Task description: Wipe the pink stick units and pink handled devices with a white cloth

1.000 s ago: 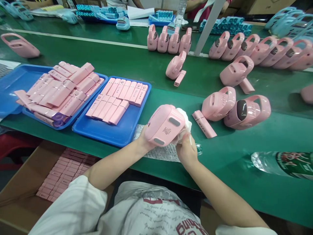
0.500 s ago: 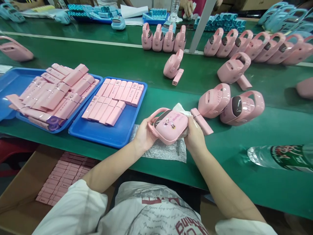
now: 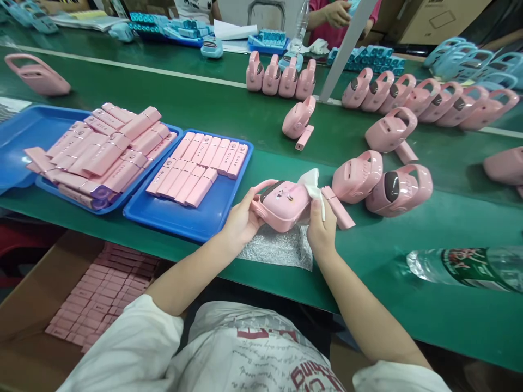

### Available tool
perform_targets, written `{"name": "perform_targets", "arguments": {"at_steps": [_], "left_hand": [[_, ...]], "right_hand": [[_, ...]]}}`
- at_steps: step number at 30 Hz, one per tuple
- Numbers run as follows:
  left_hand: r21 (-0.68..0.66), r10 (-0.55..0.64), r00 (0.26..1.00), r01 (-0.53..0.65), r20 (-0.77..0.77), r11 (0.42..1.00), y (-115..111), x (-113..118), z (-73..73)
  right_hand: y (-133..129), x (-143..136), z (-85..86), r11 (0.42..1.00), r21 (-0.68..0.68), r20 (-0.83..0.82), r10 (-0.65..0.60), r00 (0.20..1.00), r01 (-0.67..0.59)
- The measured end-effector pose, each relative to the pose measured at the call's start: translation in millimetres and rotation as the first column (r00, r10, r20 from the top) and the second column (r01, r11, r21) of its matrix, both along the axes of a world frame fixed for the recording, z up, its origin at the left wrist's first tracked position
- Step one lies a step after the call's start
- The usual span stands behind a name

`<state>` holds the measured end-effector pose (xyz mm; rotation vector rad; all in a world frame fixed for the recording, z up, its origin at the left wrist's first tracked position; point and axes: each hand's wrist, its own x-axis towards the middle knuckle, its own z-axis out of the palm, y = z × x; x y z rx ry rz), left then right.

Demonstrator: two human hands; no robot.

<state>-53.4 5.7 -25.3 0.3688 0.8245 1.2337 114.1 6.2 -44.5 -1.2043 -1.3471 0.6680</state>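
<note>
A pink portable speaker [image 3: 286,209] with a loop handle and a small printed picture is held up in front of me. My left hand [image 3: 242,220] is closed around its handle end. At the other end, my right hand [image 3: 321,228] pinches a white cloth [image 3: 312,182] that stands up above the fingers; whether it also grips the speaker is partly hidden. Below the speaker lies a sheet of bubble wrap [image 3: 281,250]. A pink stick-shaped piece [image 3: 339,208] rests just right of my right hand, beside two more pink speakers [image 3: 357,175].
On the left, blue trays [image 3: 143,220] hold pink sticks, and a carton [image 3: 24,326] of them sits below. Pink speakers stand in rows [image 3: 280,76] at the back. A plastic bottle [image 3: 461,267] lies at right. Across the table, a co-worker's hands [image 3: 339,13] hold something blue.
The cloth now stands higher above my right hand, and the speaker's printed face has tipped further back. My view has tilted up slightly, showing more of the far side.
</note>
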Motion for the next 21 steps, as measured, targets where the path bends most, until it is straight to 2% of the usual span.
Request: {"name": "perform_targets", "arguments": {"at_steps": [4,7,9,10,12,14,15,17,21], "left_hand": [[-0.056,0.018,1.000,-0.017,0.023,0.998,2.1,-0.7,-1.0],[-0.036,0.017,1.000,-0.017,0.004,0.999,3.1,-3.3,-0.5],[0.022,0.008,1.000,-0.007,-0.027,1.000,2.9,-5.4,1.4],[0.050,0.027,0.998,-0.024,-0.061,0.998,2.7,-6.3,3.1],[0.094,0.084,0.981,-0.069,-0.175,0.993,3.5,-7.8,8.5],[0.152,0.116,0.941,-0.070,-0.319,0.986,7.7,-9.5,16.7],[0.186,0.111,0.917,-0.041,-0.383,0.982,11.8,-10.8,21.7],[0.224,0.067,0.872,0.050,-0.485,0.973,25.6,-14.5,33.4],[0.200,0.047,0.727,0.125,-0.685,0.972,76.7,-23.6,60.1]], "right_hand": [[1.5,2.9,1.0,1.000,0.011,0.010,0.011,1.000,-0.011],[6.8,18.8,9.6,0.995,0.026,0.045,-0.094,0.995,0.093],[9.6,35.1,21.5,0.986,0.023,0.162,-0.165,0.973,0.164],[10.2,43.7,28.7,0.984,-0.009,0.274,-0.170,0.947,0.179],[9.2,59.0,43.1,0.966,-0.161,0.557,-0.082,0.827,0.204],[6.6,69.6,54.4,0.889,-0.355,0.758,0.092,0.646,0.289],[5.2,72.8,57.9,0.836,-0.427,0.803,0.176,0.570,0.344],[3.7,75.9,61.0,0.745,-0.520,0.825,0.311,0.473,0.417],[7.3,76.1,58.2,0.658,-0.608,0.791,0.455,0.410,0.443]]}}
